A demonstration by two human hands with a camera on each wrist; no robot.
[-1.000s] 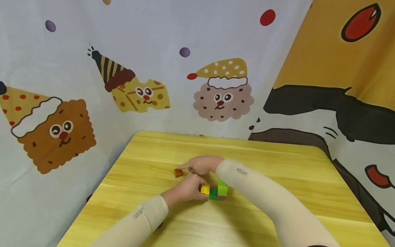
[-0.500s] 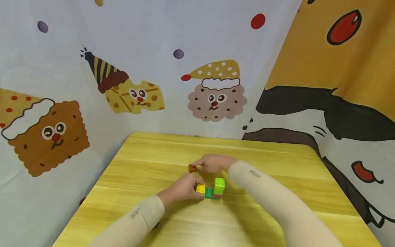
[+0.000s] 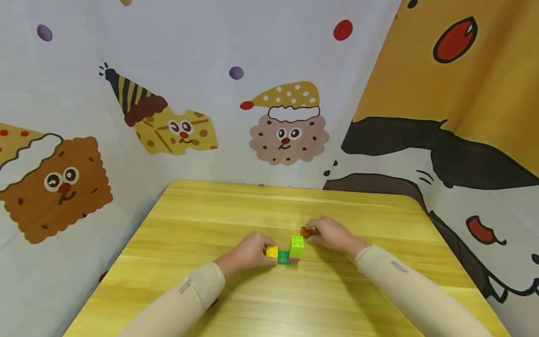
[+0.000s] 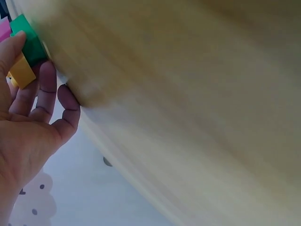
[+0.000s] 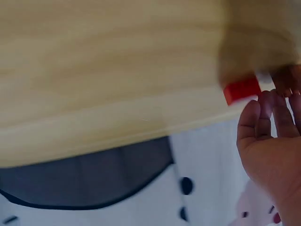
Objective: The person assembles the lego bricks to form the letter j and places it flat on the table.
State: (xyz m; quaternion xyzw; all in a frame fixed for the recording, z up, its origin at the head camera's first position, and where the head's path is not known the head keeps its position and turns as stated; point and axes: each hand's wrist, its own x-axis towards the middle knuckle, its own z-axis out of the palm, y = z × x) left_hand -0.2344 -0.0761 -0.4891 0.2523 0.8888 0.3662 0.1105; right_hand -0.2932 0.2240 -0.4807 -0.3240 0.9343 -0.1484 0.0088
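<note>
My left hand (image 3: 248,252) pinches the yellow building block (image 3: 272,252) at the left end of a small assembly. That yellow block joins a dark green block (image 3: 283,256), and a tall lime green block (image 3: 297,246) stands on a magenta piece (image 3: 294,260) at the right end. In the left wrist view, thumb and fingers lie around the yellow block (image 4: 22,71). Just beyond the assembly, my right hand (image 3: 332,234) holds an orange-brown block (image 3: 305,231) between thumb and fingers. A red block (image 5: 242,90) shows right at the fingertips in the right wrist view.
The wood-grain table (image 3: 210,206) has its back edge along a white curtain (image 3: 202,42) printed with cartoon biscuits and cheese. A yellow-and-black printed section hangs at the right. A small dark object (image 3: 214,302) peeks out beside the left sleeve.
My right hand has moved right together with the orange-brown block, passing behind the assembly. A pointing finger touched it earlier; now thumb and fingers hold it. My left hand stays on the yellow block.
</note>
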